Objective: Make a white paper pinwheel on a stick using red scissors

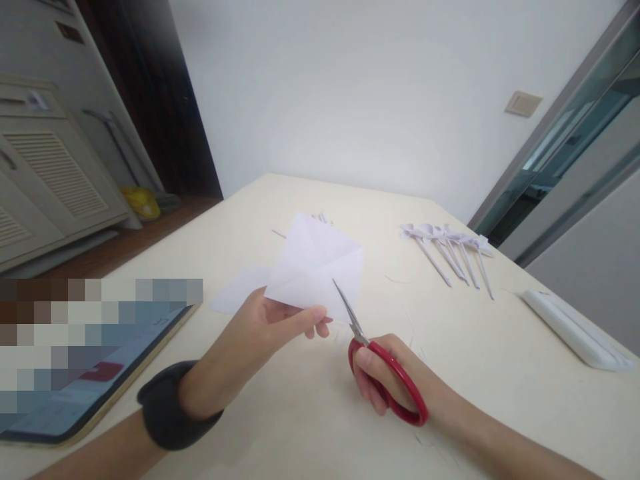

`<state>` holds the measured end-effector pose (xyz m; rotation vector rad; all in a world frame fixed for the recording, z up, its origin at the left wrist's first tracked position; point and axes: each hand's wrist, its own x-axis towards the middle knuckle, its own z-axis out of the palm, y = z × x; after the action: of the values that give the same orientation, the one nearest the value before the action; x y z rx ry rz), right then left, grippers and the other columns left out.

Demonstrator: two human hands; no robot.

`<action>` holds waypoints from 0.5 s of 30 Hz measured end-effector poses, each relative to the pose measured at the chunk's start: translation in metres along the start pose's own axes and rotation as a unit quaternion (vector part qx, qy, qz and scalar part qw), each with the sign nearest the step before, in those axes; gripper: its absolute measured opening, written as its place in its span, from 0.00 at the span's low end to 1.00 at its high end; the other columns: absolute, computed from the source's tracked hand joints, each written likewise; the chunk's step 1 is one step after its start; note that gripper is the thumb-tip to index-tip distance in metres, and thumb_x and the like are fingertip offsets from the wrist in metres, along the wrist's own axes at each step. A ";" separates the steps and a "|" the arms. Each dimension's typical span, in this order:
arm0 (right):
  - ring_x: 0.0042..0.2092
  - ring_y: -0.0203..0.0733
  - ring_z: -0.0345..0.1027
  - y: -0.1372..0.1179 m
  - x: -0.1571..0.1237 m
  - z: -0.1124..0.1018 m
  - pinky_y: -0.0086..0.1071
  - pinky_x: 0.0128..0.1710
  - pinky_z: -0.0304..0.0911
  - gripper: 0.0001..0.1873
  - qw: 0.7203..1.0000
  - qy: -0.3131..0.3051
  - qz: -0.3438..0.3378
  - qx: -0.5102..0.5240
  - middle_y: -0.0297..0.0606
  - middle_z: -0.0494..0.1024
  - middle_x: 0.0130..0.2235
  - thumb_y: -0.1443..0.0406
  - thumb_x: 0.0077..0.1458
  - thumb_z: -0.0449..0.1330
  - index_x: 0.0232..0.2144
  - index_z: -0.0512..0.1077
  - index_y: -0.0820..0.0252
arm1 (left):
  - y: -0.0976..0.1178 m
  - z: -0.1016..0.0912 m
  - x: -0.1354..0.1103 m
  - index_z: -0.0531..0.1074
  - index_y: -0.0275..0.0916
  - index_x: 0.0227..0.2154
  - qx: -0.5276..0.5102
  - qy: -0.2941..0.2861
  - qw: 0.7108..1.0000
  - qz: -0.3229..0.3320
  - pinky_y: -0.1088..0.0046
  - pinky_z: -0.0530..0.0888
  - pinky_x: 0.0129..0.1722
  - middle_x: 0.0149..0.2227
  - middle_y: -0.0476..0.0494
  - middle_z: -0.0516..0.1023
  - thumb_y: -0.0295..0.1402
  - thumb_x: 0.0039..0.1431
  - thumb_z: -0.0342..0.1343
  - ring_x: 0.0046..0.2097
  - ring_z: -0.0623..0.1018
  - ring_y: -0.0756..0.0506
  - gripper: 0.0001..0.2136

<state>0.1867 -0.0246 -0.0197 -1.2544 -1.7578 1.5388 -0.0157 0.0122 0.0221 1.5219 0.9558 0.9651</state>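
My left hand (pixel 265 330) pinches the near edge of a folded white paper square (pixel 315 267), holding it tilted above the cream table (pixel 500 373). My right hand (pixel 385 380) grips red-handled scissors (pixel 387 373), fingers through the loops. The blades (pixel 347 307) point up into the paper's lower right edge. A dark band wraps my left wrist (pixel 167 407).
A tablet (pixel 90 373) lies at the near left of the table. Another white sheet (pixel 237 290) lies flat under the held paper. Several paper pinwheel-like pieces on thin sticks (pixel 450 250) lie at the far right. A white oblong case (pixel 575 327) sits by the right edge.
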 end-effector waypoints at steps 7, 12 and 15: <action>0.18 0.30 0.51 -0.010 -0.008 0.002 0.26 0.19 0.47 0.28 0.999 0.001 -0.054 0.006 0.29 0.59 0.14 0.48 0.57 0.45 0.15 0.59 0.61 | 0.006 0.005 -0.003 0.72 0.39 0.24 -0.019 0.030 0.999 0.006 0.78 0.70 0.28 0.22 0.52 0.76 0.29 0.52 0.57 0.27 0.74 0.50 0.04; 0.18 0.30 0.50 -0.019 -0.014 0.005 0.26 0.19 0.44 0.31 0.996 -0.008 -0.086 -0.003 0.30 0.56 0.14 0.42 0.53 0.43 0.14 0.55 0.60 | 0.009 0.002 -0.005 0.73 0.39 0.25 -0.014 0.015 1.000 0.002 0.78 0.69 0.28 0.23 0.52 0.77 0.31 0.53 0.57 0.28 0.74 0.50 0.04; 0.18 0.30 0.49 -0.017 -0.013 0.005 0.27 0.18 0.44 0.32 0.996 -0.005 -0.091 -0.001 0.30 0.56 0.14 0.42 0.53 0.42 0.13 0.54 0.60 | 0.008 -0.001 -0.004 0.73 0.40 0.26 -0.018 -0.007 1.000 0.011 0.79 0.70 0.29 0.24 0.53 0.77 0.31 0.54 0.57 0.29 0.74 0.51 0.03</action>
<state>0.1826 -0.0374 -0.0021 -1.0568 -1.8265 1.4419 -0.0178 0.0078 0.0295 1.5096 0.9087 0.9826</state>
